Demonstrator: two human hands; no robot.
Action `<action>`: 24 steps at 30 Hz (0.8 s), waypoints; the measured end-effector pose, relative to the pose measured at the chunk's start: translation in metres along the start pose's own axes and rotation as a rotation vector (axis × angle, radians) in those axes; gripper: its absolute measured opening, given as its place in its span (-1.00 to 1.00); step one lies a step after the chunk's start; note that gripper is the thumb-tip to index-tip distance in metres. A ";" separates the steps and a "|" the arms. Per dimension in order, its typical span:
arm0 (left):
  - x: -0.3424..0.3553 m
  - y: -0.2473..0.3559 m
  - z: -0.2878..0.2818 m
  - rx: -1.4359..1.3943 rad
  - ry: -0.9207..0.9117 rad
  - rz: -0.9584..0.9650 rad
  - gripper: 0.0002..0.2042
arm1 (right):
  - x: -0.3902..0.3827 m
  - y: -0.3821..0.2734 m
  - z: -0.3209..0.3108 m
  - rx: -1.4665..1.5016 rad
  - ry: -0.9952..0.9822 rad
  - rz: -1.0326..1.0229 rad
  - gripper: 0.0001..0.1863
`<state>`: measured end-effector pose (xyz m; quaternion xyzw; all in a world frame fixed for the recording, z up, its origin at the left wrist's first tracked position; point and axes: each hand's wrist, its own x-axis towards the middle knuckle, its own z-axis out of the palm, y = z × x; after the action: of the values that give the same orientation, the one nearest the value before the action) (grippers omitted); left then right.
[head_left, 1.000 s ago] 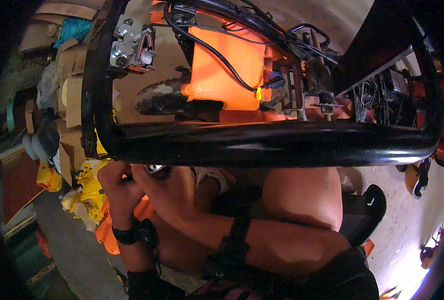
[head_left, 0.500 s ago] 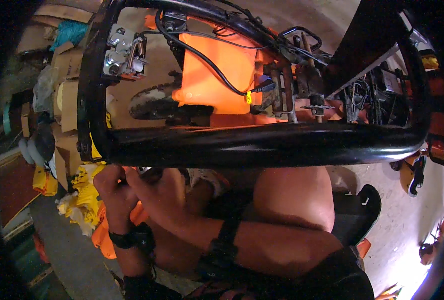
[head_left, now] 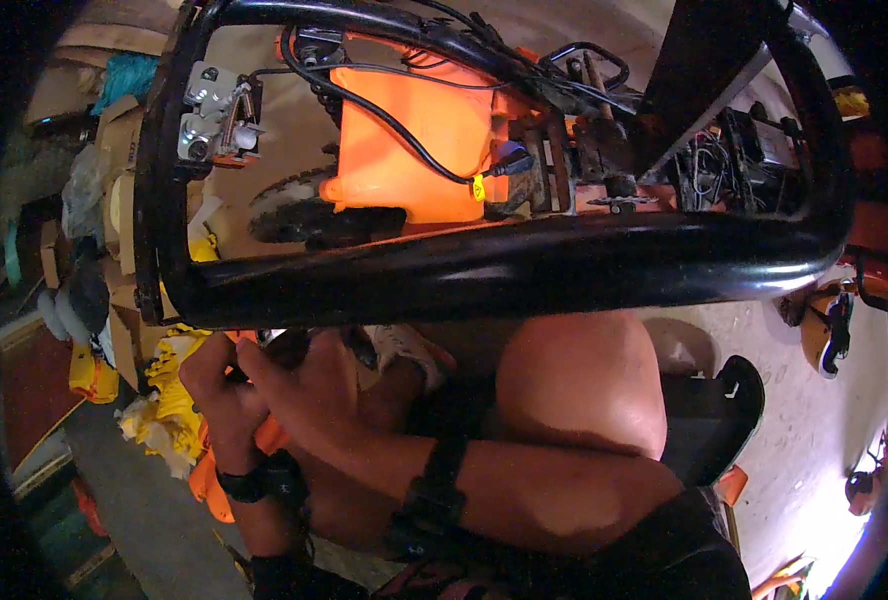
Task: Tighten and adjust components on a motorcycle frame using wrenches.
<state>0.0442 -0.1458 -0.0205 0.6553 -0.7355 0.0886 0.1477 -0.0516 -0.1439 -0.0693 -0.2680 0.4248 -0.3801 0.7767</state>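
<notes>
A heavy black tubular frame [head_left: 504, 260] spans the view, with a silver metal bracket [head_left: 209, 95] on its left upright and an orange plastic panel [head_left: 404, 130] behind it, crossed by a black cable. Under the lower bar, at the left, my left hand [head_left: 219, 380] has its fingers curled; what they hold is hidden. My right hand [head_left: 294, 375] is beside it, fingers bent round something dark and partly silver just below the bar, too hidden to name. A dark strap with a device is on each forearm. My bare knee [head_left: 579, 390] is below the bar.
Cardboard [head_left: 124, 220], plastic bags and yellow parts [head_left: 164, 400] lie along the left. A tyre [head_left: 284, 210] shows behind the frame. A black curved piece [head_left: 724, 410] lies right of my knee; an orange-and-black part [head_left: 824, 335] is at the far right.
The frame and surroundings have shifted up and left in the view. Both hands stay close together under the bar, slightly further left; the silver piece at my right hand shows less.
</notes>
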 end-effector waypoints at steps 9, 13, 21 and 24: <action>-0.007 -0.007 -0.004 0.006 -0.090 -0.128 -0.63 | -0.003 -0.007 -0.002 0.030 0.026 0.040 -0.29; -0.008 -0.008 -0.005 0.017 -0.103 -0.068 -0.62 | -0.001 -0.006 0.003 0.028 0.043 0.042 -0.28; -0.004 -0.005 -0.005 0.065 -0.094 -0.047 -0.64 | -0.005 -0.019 -0.002 0.092 0.115 0.021 -0.45; -0.005 -0.005 -0.001 0.006 -0.122 -0.125 -0.65 | -0.007 -0.029 -0.011 0.018 0.097 0.070 -0.58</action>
<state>0.0498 -0.1409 -0.0216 0.7045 -0.7005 0.0412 0.1060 -0.0736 -0.1552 -0.0501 -0.2271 0.4676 -0.3689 0.7705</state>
